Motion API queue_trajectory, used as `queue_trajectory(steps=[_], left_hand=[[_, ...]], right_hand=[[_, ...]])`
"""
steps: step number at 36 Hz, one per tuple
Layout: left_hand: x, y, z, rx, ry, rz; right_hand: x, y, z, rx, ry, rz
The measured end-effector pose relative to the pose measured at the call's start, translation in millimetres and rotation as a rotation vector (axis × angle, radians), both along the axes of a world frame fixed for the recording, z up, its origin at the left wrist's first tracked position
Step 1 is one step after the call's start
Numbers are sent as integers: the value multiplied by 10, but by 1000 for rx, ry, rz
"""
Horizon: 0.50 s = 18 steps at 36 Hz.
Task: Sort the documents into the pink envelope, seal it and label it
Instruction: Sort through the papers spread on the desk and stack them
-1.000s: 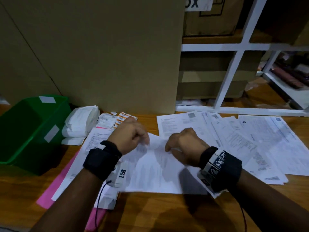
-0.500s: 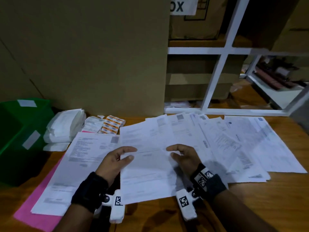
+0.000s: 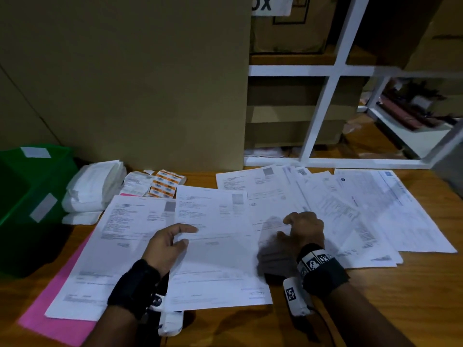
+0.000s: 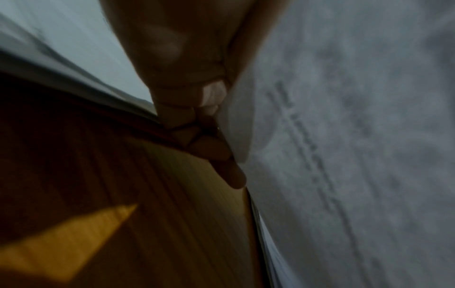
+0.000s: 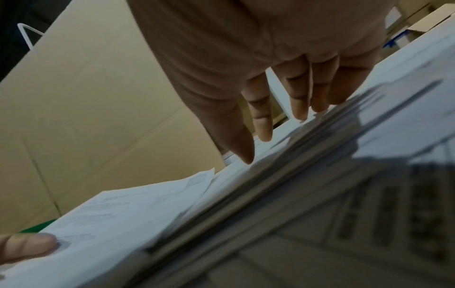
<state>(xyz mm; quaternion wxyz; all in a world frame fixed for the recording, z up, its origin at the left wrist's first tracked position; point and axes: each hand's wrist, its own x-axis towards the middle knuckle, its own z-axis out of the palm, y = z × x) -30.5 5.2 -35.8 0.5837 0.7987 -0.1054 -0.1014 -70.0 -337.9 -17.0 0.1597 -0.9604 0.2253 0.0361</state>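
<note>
The pink envelope [image 3: 47, 311] is lying at seven o'clock on the table [image 3: 375, 309] under a sheet [image 3: 120, 241]. The left hand [image 3: 166, 244] is pinching the middle document [image 3: 218, 246]; the right hand [image 3: 302, 229], fingers relaxed, is resting on the papers [image 3: 363, 211] at three o'clock.

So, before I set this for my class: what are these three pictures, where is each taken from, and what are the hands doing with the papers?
No machine here: a person works with bare hands, wearing a camera on the head and one on each wrist. The head view looks down at a wooden table. The left hand pinches the edge of a printed sheet; the left wrist view shows that grip close up. The right hand reaches, fingers relaxed, over the spread documents, as the right wrist view shows. A pink envelope lies under another sheet. A green bin stands at the left.
</note>
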Motion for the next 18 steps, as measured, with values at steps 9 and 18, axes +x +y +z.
queue_trajectory(steps=[9,18], left_hand=[[-53,-38,-16,-30,38,21],[-68,-38,-52,-46,31,38]], right_hand=[[-58,51,123,-15,8,-34],[-20,99,87,127,-113,72]])
